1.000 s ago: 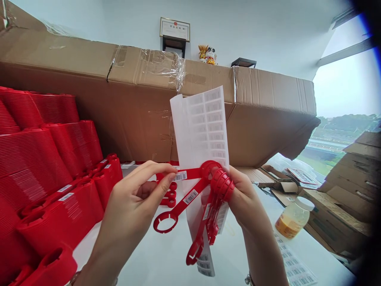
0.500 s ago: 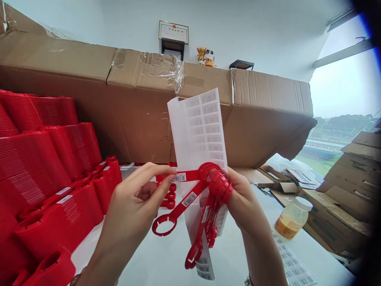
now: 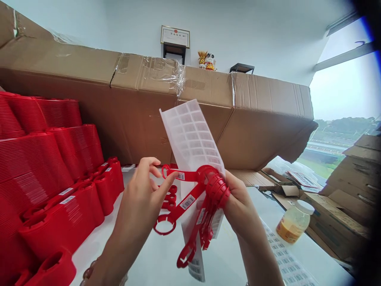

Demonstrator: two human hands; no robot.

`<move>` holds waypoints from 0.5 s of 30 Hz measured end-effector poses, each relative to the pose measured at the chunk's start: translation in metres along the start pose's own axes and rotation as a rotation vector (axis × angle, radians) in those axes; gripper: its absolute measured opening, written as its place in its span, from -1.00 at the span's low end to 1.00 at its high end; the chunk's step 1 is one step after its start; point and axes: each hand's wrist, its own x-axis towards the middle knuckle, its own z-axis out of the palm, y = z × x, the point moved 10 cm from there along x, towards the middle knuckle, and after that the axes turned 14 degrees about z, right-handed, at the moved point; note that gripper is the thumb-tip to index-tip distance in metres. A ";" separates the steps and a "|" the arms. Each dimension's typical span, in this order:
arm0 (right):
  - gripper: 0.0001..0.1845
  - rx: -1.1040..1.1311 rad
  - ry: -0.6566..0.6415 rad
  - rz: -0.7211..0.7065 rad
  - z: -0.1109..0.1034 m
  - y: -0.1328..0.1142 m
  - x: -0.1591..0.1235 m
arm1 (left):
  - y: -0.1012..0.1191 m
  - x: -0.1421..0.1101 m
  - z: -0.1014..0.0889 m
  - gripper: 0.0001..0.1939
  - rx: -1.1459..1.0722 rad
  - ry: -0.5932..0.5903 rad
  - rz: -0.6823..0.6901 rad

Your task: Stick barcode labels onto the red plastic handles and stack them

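My right hand (image 3: 241, 206) grips a bundle of red plastic ring-ended strips (image 3: 216, 194) at their ribbed hub, and a white sheet of barcode labels (image 3: 190, 135) is pinched in with them. The sheet rises behind the bundle, tilted to the left. My left hand (image 3: 143, 194) sits beside the bundle with its fingers apart, its thumb tip next to a strip's small barcode label (image 3: 181, 176). One strip's ring end (image 3: 164, 225) hangs below that hand, and another strip carries a barcode label (image 3: 187, 202).
Stacks of nested red plastic pieces (image 3: 32, 167) line the white table (image 3: 149, 262) on the left. Long cardboard boxes (image 3: 149, 103) stand behind. To the right are a jar of yellow liquid (image 3: 293, 226), a barcode sheet (image 3: 285, 258) and open cartons (image 3: 336, 210).
My left hand has loosened its pinch on the labelled strip, and its fingers have spread. The label sheet now leans further left, and the red bundle has shifted slightly down and left.
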 end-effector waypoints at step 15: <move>-0.79 0.009 -0.051 0.030 0.009 0.017 0.005 | 0.017 -0.002 0.014 -0.52 0.211 0.136 0.395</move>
